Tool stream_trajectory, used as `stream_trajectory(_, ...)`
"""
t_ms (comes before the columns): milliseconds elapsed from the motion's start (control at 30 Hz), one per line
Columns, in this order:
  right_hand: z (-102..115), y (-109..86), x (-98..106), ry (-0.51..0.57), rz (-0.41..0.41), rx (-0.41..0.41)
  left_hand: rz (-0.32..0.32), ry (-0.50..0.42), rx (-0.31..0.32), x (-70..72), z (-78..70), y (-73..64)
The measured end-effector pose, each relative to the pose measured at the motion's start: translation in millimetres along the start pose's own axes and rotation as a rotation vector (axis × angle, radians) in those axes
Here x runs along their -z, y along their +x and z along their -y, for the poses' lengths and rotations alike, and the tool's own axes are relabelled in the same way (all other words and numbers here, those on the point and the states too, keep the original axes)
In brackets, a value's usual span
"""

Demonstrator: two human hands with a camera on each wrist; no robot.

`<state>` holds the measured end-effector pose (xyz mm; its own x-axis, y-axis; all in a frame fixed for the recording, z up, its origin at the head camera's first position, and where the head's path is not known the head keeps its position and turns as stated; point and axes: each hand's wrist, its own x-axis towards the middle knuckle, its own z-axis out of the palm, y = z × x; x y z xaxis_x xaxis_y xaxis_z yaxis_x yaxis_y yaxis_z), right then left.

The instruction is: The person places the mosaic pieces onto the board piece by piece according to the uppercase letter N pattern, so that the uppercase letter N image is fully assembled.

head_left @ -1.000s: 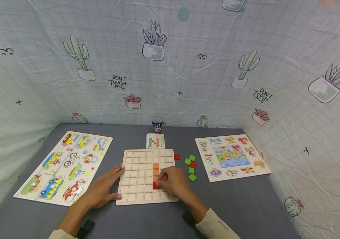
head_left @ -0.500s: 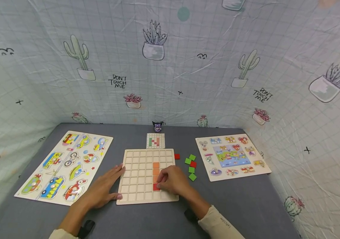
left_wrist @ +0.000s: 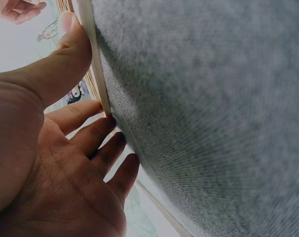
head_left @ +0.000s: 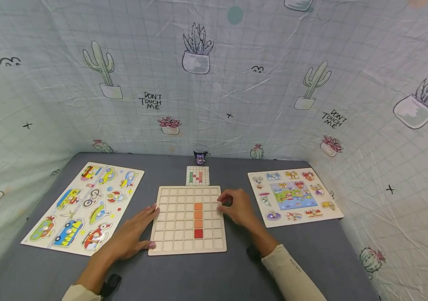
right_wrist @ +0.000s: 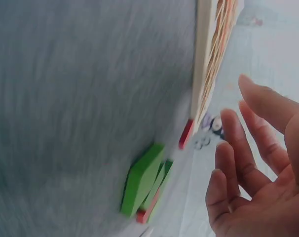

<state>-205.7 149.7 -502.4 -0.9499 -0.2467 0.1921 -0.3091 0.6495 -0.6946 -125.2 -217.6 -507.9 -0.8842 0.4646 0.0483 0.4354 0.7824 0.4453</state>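
Note:
A wooden grid board lies in front of me. One column of it holds several orange tiles with a red tile at the near end. My left hand rests along the board's left edge, thumb and fingertips touching its side. By the right edge is my right hand, its fingers loosely bent around nothing. The right wrist view shows a green tile among other loose tiles on the table, and a loose red tile close to the board; the hand hides these in the head view.
Behind the board lies a small pattern card, and a dark purple figurine stands beyond it. Vehicle puzzle board lies at left, another picture puzzle at right. Printed cloth rises behind the table.
My right hand has let go of the red tile, now lying in the board's grid, and moved right and away to the board's far right edge. The left hand stays in place.

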Motion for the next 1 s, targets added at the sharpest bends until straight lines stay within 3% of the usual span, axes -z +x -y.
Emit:
stream_trajectory(333, -16.9, 17.3, 12.4, -0.116, -0.012, -0.066, 0.007, -0.002, 0.005, 1.2, -1.1, 0.3)
stream_trajectory(667, -18.2, 28.2, 6.7, -0.225, 0.038, -0.107, 0.006, -0.008, 0.010, -0.5, -1.1, 0.4)
stream_trajectory(1000, -11.9, 23.1, 13.2, -0.208, 0.056, -0.207, 0.012, -0.010, 0.026, -0.7, -0.7, 1.2)
